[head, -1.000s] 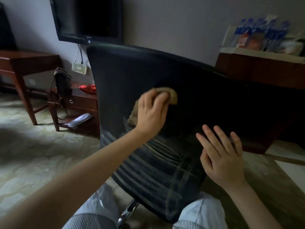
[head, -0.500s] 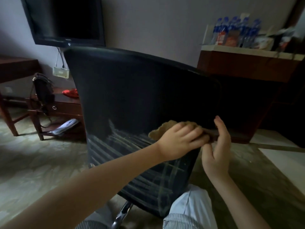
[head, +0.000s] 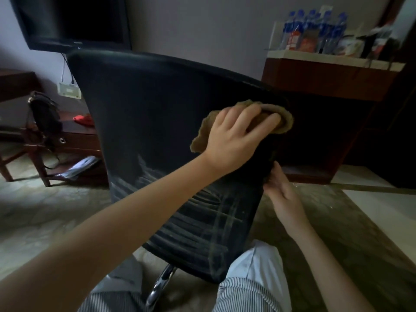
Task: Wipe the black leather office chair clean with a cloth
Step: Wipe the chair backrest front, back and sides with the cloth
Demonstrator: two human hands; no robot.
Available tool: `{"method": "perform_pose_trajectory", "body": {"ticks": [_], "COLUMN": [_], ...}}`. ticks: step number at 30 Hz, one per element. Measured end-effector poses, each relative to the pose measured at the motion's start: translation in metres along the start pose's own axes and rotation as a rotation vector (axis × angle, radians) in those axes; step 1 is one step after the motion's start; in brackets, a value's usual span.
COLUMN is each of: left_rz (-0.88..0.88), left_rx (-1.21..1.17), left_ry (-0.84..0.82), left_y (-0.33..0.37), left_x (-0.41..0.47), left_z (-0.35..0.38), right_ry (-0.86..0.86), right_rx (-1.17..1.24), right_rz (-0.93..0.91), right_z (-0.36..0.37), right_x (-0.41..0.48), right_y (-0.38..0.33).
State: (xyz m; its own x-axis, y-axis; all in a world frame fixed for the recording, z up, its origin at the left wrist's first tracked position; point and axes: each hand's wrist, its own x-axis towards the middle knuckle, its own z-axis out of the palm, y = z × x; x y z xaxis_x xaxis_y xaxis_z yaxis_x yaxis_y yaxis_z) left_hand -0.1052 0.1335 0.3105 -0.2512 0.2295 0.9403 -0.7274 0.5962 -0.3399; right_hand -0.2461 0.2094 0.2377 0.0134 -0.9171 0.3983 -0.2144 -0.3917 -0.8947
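1. The cloth (head: pixel 273 121), a soft tan rag, lies crumpled against the upper right of the chair back (head: pixel 157 122), close to its right edge. It looks light and limp, so it will bunch and slide unless pressed flat under a spread palm.
2. The left hand (head: pixel 234 140) lies on the cloth with fingers spread and slightly curled, pressing it onto the leather rather than pinching it.
3. The chair back is black, smooth and probably slippery; pale streaks cross its lower half, so that part likely needs more passes. Its chrome post (head: pixel 161 284) suggests it can swivel, so it will turn away under pressure unless braced.
4. The right hand (head: pixel 280 188) grips the right edge of the chair back, fingers wrapped out of sight behind it, a sensible place to steady it.
5. Further out are a wall television (head: pixel 67 21), a low wooden table (head: pixel 74 140) at left and water bottles (head: pixel 315 28) on a counter at right.
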Motion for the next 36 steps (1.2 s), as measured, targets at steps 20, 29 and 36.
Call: {"method": "perform_pose_trajectory", "body": {"ticks": [20,29,36], "left_rz": [-0.438,-1.348,-1.539], "left_rx": [-0.12,-0.138,-0.145], "left_ry": [-0.13,0.111,0.134], "left_y": [0.0,-0.062,-0.089], "left_x": [-0.156,-0.15,-0.158], "left_z": [-0.048,-0.067,-0.062], "right_ry": [0.078,-0.009,-0.141], "right_rx": [0.095,-0.013,0.114], "right_rz": [0.009,-0.086,-0.107], "right_z": [0.056,0.101,0.151], "right_x": [-0.016,-0.009,-0.003], "right_y": [0.002,0.013,0.011]}}
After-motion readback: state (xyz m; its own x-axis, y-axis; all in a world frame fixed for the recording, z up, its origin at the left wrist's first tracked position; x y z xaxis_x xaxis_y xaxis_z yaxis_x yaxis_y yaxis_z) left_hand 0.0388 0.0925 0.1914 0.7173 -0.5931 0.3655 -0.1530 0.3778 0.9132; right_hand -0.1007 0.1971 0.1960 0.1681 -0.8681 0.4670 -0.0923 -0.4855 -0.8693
